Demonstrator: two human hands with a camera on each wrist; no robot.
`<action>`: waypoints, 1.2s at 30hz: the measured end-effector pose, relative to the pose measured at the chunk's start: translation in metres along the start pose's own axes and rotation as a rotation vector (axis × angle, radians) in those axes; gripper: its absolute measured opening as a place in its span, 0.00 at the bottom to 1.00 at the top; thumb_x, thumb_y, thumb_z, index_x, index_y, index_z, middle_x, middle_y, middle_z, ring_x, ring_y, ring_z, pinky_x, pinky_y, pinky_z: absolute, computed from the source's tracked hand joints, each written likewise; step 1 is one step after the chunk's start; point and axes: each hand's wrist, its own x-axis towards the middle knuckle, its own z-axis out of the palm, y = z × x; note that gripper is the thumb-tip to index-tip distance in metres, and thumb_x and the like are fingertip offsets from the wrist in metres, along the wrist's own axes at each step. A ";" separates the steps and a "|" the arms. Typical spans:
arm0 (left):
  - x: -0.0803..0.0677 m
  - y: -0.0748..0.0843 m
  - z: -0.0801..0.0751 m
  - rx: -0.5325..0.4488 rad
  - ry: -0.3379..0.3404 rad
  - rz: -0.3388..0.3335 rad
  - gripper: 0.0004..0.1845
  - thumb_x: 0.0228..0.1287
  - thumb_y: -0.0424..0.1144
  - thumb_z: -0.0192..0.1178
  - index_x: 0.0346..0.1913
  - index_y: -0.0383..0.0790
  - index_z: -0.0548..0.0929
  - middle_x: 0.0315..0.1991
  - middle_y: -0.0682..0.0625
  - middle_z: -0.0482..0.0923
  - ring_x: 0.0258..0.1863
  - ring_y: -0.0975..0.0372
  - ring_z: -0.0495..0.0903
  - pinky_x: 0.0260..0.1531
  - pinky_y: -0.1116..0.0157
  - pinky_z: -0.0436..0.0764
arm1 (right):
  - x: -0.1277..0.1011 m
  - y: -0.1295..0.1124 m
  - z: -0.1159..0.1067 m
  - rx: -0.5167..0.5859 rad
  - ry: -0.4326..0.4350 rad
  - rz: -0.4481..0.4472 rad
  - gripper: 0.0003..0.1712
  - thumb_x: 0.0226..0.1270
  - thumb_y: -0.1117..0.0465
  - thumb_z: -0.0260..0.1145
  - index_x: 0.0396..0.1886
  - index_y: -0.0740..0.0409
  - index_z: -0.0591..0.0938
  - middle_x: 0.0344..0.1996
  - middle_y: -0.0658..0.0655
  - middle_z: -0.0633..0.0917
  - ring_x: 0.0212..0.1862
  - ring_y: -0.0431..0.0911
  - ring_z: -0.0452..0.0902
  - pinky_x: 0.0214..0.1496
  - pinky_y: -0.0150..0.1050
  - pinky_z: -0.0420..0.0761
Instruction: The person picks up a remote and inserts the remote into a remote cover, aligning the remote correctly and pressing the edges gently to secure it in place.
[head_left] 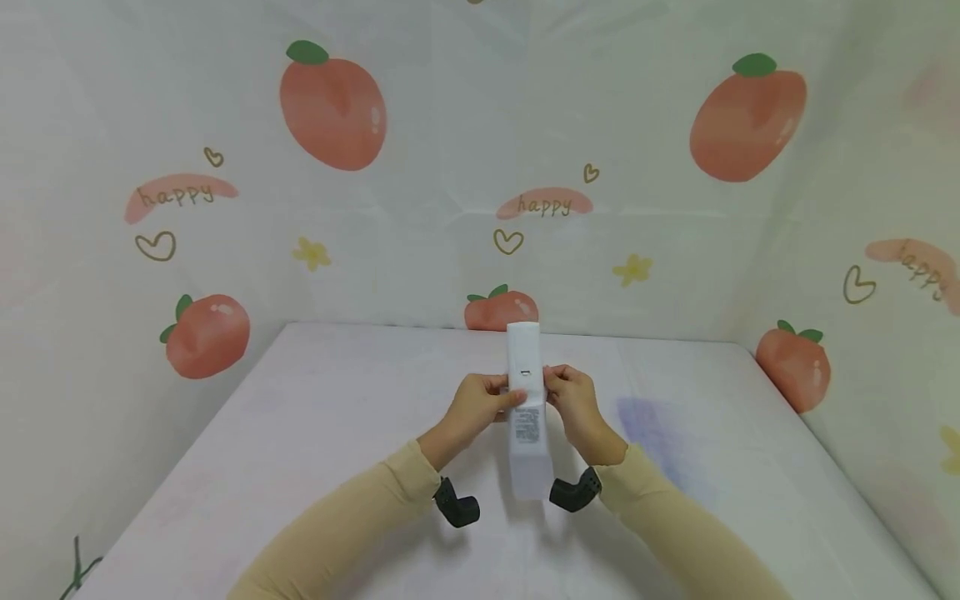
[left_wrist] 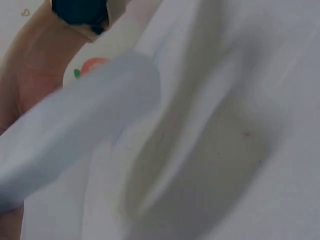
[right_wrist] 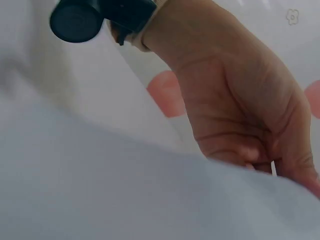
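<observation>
A long white boxy device (head_left: 529, 462) is held up in front of me in the head view, with a small dark slot and a grey printed label on the side toward me. My left hand (head_left: 476, 406) grips it from the left, thumb across its face and fingers behind. The right hand (head_left: 582, 411) pinches its right edge at about the same height; those fingertips are partly hidden. In the left wrist view the device (left_wrist: 85, 115) crosses the left side, blurred. In the right wrist view its pale surface (right_wrist: 120, 185) fills the bottom and covers fingertips behind it.
A table with a whitish cover (head_left: 360, 383) spreads beneath the hands, with a faint purple patch (head_left: 652, 433) at the right. A fruit-printed cloth (head_left: 435, 150) hangs behind and at the sides. Black wrist cameras (head_left: 457, 505) stick out from both sleeves.
</observation>
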 end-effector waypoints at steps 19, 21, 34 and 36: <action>-0.003 0.003 0.001 0.108 0.083 0.115 0.18 0.58 0.38 0.69 0.49 0.32 0.84 0.36 0.41 0.83 0.33 0.61 0.81 0.36 0.63 0.85 | -0.014 -0.008 -0.004 -0.161 -0.122 -0.082 0.23 0.71 0.58 0.61 0.60 0.62 0.71 0.44 0.54 0.80 0.41 0.39 0.78 0.46 0.38 0.80; -0.002 0.002 0.001 0.098 0.086 0.115 0.20 0.60 0.37 0.68 0.55 0.36 0.81 0.42 0.40 0.82 0.39 0.57 0.82 0.41 0.61 0.85 | -0.011 -0.011 -0.005 -0.141 -0.111 -0.070 0.22 0.71 0.59 0.61 0.61 0.63 0.71 0.45 0.54 0.78 0.42 0.39 0.78 0.45 0.38 0.81; 0.002 -0.010 0.007 -0.126 0.224 0.023 0.08 0.63 0.32 0.64 0.37 0.27 0.80 0.28 0.52 0.78 0.29 0.67 0.78 0.39 0.65 0.85 | -0.012 -0.002 -0.014 -0.036 -0.242 -0.126 0.28 0.67 0.48 0.64 0.54 0.63 0.69 0.39 0.53 0.80 0.36 0.41 0.80 0.37 0.36 0.82; 0.005 -0.011 0.007 -0.135 0.243 0.026 0.07 0.63 0.31 0.63 0.36 0.27 0.79 0.26 0.53 0.77 0.28 0.67 0.77 0.37 0.65 0.84 | -0.013 -0.002 -0.012 -0.064 -0.278 -0.115 0.26 0.70 0.48 0.61 0.54 0.63 0.68 0.39 0.53 0.80 0.37 0.41 0.80 0.37 0.37 0.82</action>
